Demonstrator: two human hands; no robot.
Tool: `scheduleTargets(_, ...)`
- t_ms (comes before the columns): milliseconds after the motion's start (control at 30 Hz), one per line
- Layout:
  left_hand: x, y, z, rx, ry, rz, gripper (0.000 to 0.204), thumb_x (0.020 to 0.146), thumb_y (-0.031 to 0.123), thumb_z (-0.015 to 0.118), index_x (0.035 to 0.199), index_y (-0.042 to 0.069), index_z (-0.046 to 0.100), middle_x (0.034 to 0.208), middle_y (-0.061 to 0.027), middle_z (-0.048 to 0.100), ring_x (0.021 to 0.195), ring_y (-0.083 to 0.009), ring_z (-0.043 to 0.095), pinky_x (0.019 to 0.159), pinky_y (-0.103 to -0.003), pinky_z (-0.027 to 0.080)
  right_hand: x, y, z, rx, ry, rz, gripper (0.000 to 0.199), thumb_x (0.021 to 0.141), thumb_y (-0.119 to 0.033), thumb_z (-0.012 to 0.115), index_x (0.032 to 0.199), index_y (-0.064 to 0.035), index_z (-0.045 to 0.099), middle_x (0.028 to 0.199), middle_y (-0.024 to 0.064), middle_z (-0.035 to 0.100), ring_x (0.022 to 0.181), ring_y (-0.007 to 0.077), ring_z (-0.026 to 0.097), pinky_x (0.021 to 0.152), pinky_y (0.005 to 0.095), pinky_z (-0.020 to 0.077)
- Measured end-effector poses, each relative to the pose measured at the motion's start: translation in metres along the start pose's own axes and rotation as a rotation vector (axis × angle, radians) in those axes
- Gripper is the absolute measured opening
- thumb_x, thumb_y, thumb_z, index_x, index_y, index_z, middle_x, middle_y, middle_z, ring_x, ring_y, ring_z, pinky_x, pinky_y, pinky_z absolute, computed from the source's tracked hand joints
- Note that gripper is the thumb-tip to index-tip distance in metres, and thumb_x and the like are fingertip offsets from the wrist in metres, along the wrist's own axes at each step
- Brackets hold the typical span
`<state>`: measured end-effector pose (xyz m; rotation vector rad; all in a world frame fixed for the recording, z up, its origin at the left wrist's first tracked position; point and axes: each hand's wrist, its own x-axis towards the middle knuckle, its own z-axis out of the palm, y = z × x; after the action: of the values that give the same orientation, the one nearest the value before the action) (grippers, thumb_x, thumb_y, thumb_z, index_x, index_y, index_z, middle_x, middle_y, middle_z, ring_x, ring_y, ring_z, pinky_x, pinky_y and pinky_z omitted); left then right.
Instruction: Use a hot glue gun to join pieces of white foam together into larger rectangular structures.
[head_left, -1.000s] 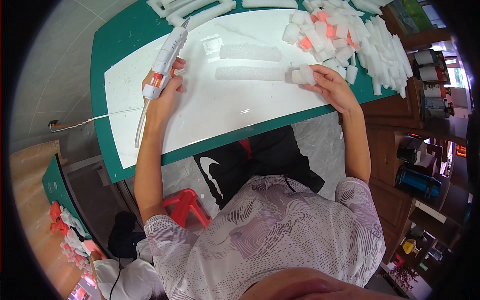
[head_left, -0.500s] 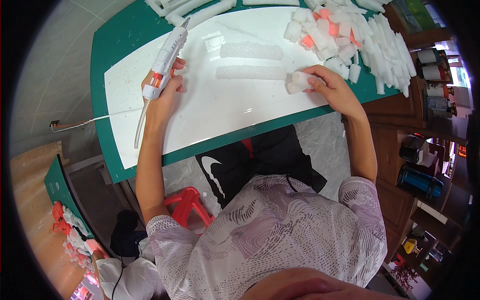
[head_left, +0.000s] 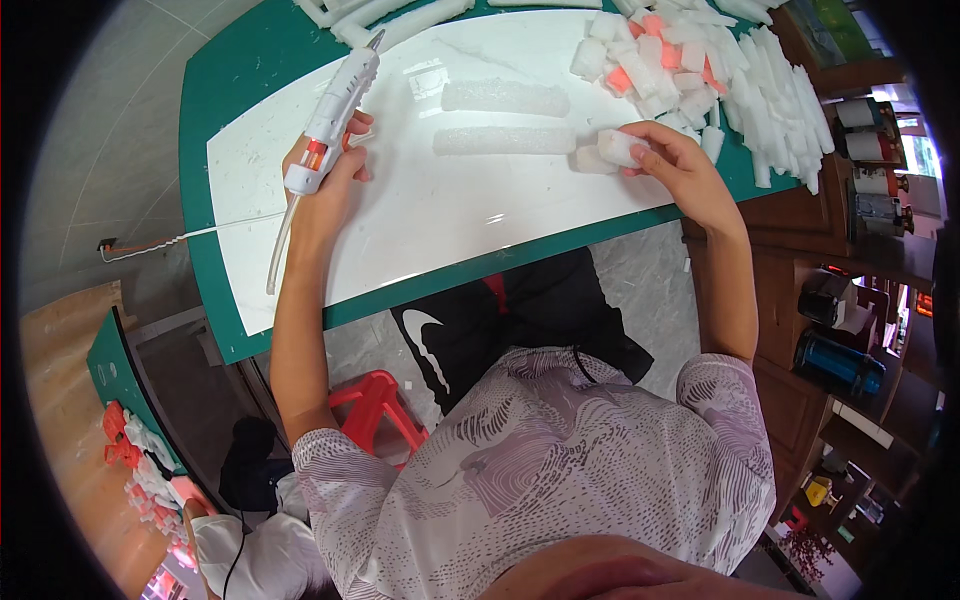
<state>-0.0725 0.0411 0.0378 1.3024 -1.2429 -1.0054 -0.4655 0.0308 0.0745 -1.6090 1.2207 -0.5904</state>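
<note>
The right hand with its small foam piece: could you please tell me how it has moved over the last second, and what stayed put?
The right hand drew back from the heap of foam pieces toward the person's left, carrying a small white foam block to the end of the nearer foam strip. The left hand kept its grip on the white glue gun, resting on the white board. Both strips lay unmoved.

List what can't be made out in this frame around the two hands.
Head view only:
- Left hand: palm and trigger finger hidden behind the glue gun.
- Glue gun nozzle tip: too small to tell whether glue shows.
- Right hand: fingertips hide part of the small foam block.
- Foam pile: cut off by the top edge.
</note>
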Motion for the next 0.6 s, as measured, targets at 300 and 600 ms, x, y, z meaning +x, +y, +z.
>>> scheduleTargets(300,0.001,-0.002,-0.001,0.02,0.004,-0.008,0.026,0.078,0.0,0.06,0.103,0.0,0.067,0.105,-0.0117,0.069,0.066,-0.0139,0.059,0.063,-0.028,0.051,0.004,0.0,0.004,0.083,-0.012,0.026,0.025,0.103,-0.014,0.052,0.122,0.001,0.059,0.112,0.0062,0.062,0.1,0.0115,0.061,0.087,0.0254,0.0536)
scheduleTargets(600,0.001,0.0,-0.001,0.017,-0.004,0.002,0.026,0.078,0.0,0.06,0.103,0.0,0.067,0.105,-0.0123,0.069,0.066,-0.0141,0.059,0.063,-0.028,0.052,0.001,-0.001,0.013,0.191,-0.07,0.021,0.03,0.106,-0.017,0.048,0.13,-0.0003,0.054,0.124,0.0067,0.057,0.115,0.0155,0.057,0.1,0.0316,0.053)
